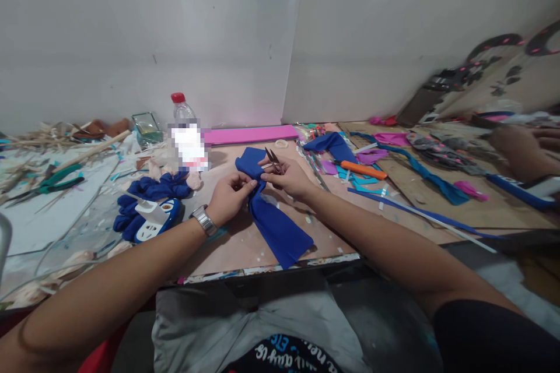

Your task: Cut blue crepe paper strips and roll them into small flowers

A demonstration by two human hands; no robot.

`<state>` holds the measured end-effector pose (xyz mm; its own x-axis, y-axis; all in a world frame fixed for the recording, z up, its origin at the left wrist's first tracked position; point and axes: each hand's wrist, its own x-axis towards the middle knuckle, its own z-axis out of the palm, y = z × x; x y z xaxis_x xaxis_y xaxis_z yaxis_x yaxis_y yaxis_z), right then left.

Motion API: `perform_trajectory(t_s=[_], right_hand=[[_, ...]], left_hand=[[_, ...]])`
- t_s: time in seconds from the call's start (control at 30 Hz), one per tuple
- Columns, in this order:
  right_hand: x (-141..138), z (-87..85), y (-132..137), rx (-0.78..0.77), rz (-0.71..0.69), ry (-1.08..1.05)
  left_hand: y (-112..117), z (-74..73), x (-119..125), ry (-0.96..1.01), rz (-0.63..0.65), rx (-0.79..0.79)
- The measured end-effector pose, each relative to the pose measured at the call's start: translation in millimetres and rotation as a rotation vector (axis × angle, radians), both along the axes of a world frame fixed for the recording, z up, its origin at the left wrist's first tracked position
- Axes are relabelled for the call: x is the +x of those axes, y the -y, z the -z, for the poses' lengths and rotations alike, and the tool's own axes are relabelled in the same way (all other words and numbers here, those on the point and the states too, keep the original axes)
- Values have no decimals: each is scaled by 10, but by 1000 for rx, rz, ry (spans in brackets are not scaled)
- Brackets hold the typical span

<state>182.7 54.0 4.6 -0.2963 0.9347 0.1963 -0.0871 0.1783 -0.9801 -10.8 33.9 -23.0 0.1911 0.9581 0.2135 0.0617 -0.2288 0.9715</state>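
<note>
A long strip of blue fabric (280, 230) is gathered narrow at its middle, its wide lower end spreading toward the table's front edge. My left hand (230, 195), with a metal watch on the wrist, pinches the gathered part from the left. From the right, my right hand (284, 178) is closed with its fingertips at the same gather. Small dark thread snips (273, 158) sit in that right hand, blades pointing up and away. The upper end of the fabric lies just beyond both hands.
On the left are blue scrunched fabric pieces (164, 186), a power strip (158, 222), a bottle (184, 111) and green-handled pliers (61, 179). An orange cutter (363, 169) and fabric scraps lie right. Another person's hand (516, 148) is at far right.
</note>
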Motion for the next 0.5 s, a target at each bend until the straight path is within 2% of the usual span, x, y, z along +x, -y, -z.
perform_trajectory(t_s=[0.27,0.5], right_hand=[[4,5,6,-20,-41,-2],[-12,15,39,29,-46,26]], left_hand=[[-31,38,-12,2,9,46],[-22,14,-21,-42,-7,74]])
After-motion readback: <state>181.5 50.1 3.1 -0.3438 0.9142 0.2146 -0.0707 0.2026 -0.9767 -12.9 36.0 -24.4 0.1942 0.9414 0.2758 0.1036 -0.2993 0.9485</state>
